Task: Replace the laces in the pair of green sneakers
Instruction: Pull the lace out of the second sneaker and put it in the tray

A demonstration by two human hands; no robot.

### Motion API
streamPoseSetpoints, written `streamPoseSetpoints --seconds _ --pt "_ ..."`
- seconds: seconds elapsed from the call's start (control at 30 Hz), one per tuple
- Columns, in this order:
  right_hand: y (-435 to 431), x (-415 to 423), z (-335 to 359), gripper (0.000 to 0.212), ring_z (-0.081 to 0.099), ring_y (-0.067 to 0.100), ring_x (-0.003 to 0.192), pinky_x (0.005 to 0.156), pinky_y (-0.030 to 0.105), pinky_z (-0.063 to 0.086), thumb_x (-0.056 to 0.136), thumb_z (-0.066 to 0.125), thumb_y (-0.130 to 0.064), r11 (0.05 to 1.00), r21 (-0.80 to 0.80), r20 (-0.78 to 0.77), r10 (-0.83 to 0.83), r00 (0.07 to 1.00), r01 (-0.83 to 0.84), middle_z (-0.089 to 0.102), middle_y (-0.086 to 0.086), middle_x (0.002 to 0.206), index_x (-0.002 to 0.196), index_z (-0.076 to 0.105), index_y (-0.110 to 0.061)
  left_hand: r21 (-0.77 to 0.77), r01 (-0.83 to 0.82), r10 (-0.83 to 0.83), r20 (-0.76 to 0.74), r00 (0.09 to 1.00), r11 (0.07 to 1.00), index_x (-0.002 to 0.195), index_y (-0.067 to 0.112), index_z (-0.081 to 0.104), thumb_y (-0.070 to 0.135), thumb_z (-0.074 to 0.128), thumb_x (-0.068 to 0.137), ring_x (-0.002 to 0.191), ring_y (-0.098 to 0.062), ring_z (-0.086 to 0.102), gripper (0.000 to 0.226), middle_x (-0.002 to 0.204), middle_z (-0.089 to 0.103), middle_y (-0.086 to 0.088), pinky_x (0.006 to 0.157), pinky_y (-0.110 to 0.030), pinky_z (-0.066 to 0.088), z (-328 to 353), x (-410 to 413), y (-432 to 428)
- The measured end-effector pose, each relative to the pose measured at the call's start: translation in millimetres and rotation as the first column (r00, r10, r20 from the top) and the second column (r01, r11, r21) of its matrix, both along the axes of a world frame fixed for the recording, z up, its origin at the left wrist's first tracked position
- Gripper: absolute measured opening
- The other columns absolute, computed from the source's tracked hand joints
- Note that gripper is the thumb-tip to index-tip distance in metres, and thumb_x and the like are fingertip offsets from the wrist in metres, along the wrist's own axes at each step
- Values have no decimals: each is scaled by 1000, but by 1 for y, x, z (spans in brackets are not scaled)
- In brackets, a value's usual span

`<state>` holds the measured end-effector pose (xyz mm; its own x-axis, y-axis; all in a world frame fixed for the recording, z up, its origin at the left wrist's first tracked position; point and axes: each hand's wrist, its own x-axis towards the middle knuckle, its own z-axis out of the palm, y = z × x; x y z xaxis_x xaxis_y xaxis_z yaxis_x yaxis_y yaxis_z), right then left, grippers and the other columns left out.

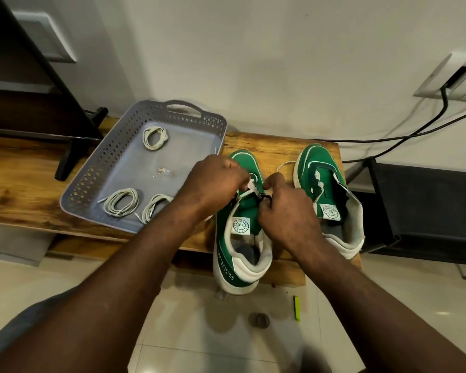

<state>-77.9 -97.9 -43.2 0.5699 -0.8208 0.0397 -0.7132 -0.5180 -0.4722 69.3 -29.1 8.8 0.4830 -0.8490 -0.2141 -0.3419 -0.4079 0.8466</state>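
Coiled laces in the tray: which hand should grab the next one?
Left, probably. Both hands pinch the lace on the near sneaker, but the left hand is beside the tray, the nearest coiled lace under its forearm. The right hand would have to cross the sneaker and the left arm.

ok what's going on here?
A person works on the near sneaker: the left hand pinches its white lace over the tongue, the right hand grips the eyelet edge. The other sneaker beside it has a loose lace in it. Three coiled laces lie in the grey tray on the bench.
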Motion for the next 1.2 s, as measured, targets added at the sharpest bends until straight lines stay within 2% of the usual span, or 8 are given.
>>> streamPoseSetpoints --seconds 0.17,0.37,0.6,0.73,0.87,1.07,1.13,1.2 --pt "2 3 0 31 64 23 73 60 30 44 97 59 -21 1000 -6 7 16 1000 -16 65 4 82 127 50 -23 182 120 -172 305 937 976 71 21 78 39 77 91 77 -9 69 27 74 74 6 74 -34 56 -11 0 3" --pt "5 3 2 37 62 20 69 64 32 51 95 60 -18 1000 -6 10 29 1000 -29 61 -2 77 130 50 -22 -236 -226 101 -447 889 945 66 8 66 8 62 92 50 -10 45 27 55 55 3 68 -33 46 15 2 2" --pt "4 3 1 38 61 19 71 61 28 41 95 61 -21 1000 16 2 15 1000 -15 64 3 83 132 49 -23 215 108 -173 311 935 971 76 23 81 46 78 90 85 -13 69 26 86 76 4 80 -35 56 -1 9 6" --pt "6 4 3 37 51 5 61 51 17 30 97 61 -19 1000 2 -1 10 1000 -10 53 -9 72 132 52 -19 -202 89 -105 -71 992 975 73 12 76 28 74 96 87 -9 67 28 83 72 5 88 -39 53 7 2 4" --pt "5 1 5 38 50 2 58 49 15 27 97 60 -18 1000 26 11 -15 1000 15 53 -9 69 134 52 -19 -496 -258 -226 -720 657 829 73 4 60 13 64 97 82 -20 68 25 69 62 -1 87 -42 60 17 0 3" --pt "3 1 5 38 55 7 58 49 19 31 96 59 -18 999 44 28 -29 999 27 58 -6 68 134 52 -21 -429 -387 -186 -829 527 816 67 18 37 13 57 97 40 -3 23 37 59 35 7 38 -19 25 18 10 3" --pt "2 0 4 38 56 9 59 51 22 34 96 60 -19 998 54 34 -31 999 29 59 -5 69 133 52 -20 -394 -363 -93 -774 626 844 70 19 41 13 63 97 43 -6 28 35 62 38 4 40 -20 28 20 14 4" --pt "1 -1 4 37 58 10 62 54 25 37 96 60 -21 998 64 44 -26 999 24 60 -5 71 133 53 -19 -233 -161 94 -276 957 959 82 21 47 21 76 91 57 -13 47 31 73 51 1 55 -27 44 11 14 4"
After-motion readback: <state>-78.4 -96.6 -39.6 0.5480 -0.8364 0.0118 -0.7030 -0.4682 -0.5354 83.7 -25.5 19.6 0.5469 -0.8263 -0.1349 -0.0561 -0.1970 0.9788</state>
